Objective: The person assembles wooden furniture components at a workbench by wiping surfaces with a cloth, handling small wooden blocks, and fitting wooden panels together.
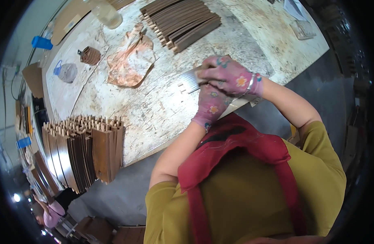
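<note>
Pegged board lay crosswise under your two gloved hands

Your pale, shiny board was at the near edge of the worktable, in front of your red apron. Its long axis ran roughly left to right; the end with small pegs pointed left, and the rest passed beneath your hands. Your left hand was clamped on the board. Your right hand had its fingers curled together just above it; whether they gripped the board or something else, you could not tell.

Of the containers, a clear jug leaned at the far left with cloudy, pale contents. Nearer stood a translucent container with a blue rim, its contents unclear. At the far right sat a clear tray; you could not make out what it held. Stacks of brown pegged slats lay beyond your hands.
</note>
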`<state>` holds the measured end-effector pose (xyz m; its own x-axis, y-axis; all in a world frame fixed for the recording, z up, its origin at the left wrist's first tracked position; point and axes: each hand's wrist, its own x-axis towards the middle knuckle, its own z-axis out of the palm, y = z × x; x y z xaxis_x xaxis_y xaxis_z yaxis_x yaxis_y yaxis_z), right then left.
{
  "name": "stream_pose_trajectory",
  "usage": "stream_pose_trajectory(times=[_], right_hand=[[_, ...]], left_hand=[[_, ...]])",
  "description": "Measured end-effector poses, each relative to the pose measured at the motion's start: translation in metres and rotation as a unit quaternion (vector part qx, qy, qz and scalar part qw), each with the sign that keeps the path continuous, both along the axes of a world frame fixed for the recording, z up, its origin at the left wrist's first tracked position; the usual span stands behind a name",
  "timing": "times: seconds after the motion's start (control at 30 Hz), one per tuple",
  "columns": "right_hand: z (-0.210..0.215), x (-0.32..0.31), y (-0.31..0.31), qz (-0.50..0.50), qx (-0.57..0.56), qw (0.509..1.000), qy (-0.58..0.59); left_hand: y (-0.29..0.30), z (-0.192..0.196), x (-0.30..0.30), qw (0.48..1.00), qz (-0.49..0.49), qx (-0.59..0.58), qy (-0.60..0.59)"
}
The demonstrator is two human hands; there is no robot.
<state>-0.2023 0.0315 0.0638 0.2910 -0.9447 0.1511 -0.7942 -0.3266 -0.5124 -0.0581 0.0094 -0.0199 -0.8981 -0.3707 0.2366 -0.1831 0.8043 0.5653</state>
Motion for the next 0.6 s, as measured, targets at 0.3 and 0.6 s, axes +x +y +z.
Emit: stream_pose_trajectory(times=[0.3,0.6], right_hand=[[-0.029,0.028,-0.070,0.148,0.006,0.986,0.082],[-0.012,-0.032,-0.031,-0.123,-0.020,0.990,-0.065]], left_hand=[[0.007,-0.003,0.005,0.991,0.019,0.075,-0.108],[-0.033,0.017,0.006,0.986,0.093,-0.133,0.049]])
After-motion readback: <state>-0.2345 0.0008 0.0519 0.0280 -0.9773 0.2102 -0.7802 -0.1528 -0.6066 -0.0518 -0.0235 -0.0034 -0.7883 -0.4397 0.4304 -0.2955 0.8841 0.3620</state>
